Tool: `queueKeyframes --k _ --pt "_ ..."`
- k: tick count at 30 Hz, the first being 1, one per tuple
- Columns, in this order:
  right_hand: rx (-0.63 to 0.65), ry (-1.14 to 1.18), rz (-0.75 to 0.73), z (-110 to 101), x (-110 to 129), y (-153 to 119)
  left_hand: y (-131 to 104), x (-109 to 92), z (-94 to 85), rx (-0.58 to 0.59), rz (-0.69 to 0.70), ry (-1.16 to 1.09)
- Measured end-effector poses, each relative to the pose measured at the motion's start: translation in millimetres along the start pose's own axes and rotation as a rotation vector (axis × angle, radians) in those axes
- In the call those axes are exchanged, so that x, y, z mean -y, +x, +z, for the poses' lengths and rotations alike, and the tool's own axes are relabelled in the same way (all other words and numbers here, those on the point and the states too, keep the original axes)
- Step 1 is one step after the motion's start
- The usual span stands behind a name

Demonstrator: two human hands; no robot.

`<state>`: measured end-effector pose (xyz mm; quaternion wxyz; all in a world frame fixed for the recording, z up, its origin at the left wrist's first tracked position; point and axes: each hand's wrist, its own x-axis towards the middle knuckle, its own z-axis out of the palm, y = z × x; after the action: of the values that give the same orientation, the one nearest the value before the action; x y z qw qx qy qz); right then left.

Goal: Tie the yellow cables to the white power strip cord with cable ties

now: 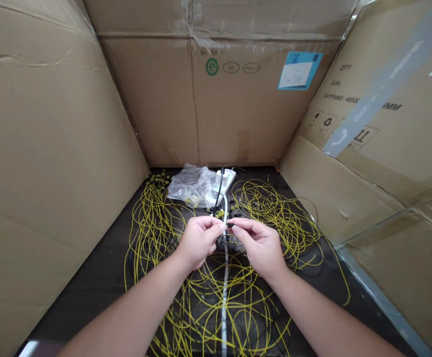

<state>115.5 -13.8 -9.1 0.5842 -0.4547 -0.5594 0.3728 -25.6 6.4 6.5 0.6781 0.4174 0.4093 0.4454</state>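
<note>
My left hand is closed in a pinch, thumb against fingertips. What it grips is too small and too hidden to name. Just across from it, my right hand pinches a small black piece, perhaps a connector. The fingertips of both hands almost meet over a white cable that runs from the back towards me. Thin yellow wires lie tangled below and in front of my hands. Small yellow and black parts lie just beyond my fingertips.
Cardboard walls stand at the left, back and right. A clear plastic bag lies at the back beside a white power strip with a black cord. Yellow wire bundles lie left and right on the dark tabletop.
</note>
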Motion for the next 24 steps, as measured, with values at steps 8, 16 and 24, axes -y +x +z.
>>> queueKeyframes --k 8,16,24 --pt "-0.038 -0.173 -0.242 0.4 -1.9 -2.5 1.1 2.6 -0.4 -0.015 -0.012 0.06" --pt "-0.012 -0.157 -0.173 -0.6 -3.3 -4.0 5.1 7.7 -3.3 0.0 0.0 0.071" --pt "-0.029 -0.13 -0.072 0.1 0.2 -3.9 5.2 8.3 -1.6 -0.016 -0.011 0.084"
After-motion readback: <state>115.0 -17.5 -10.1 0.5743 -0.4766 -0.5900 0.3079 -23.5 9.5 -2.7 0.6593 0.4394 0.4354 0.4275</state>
